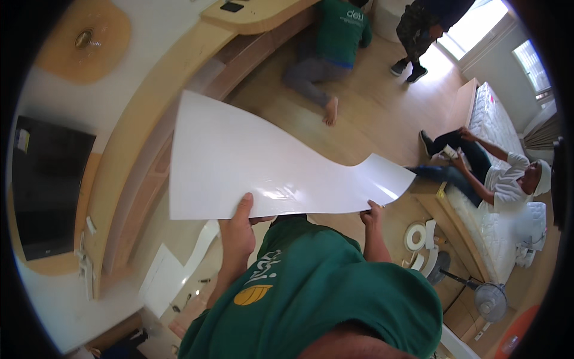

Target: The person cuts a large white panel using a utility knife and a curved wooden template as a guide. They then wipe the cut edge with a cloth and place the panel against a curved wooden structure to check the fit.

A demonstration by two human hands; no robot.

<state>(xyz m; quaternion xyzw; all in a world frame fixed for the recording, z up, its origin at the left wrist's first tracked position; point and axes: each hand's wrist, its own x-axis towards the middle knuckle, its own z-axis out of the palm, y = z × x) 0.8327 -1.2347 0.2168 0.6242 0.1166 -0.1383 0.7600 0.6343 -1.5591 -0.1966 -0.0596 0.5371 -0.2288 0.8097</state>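
A large glossy white sheet point(257, 161) with a curved far edge spans the middle of the view, held out in front of my body. It is broad at the left and narrows to a bent strip at the right. My left hand point(239, 230) grips its near edge, thumb on top and fingers underneath. My right hand point(372, 215) holds the near edge close to the narrow right end, its fingers partly hidden. The sheet's far edge hangs over the floor, and its left end overlaps the view of a long curved wooden counter point(134, 128).
A person in a green shirt point(341, 39) lies on the floor by the counter. Another stands at the back point(415, 30); a third sits on a mattress point(508, 179) at right. White offcuts point(161, 278), a white roll point(415, 237) and a fan point(490, 301) lie around me.
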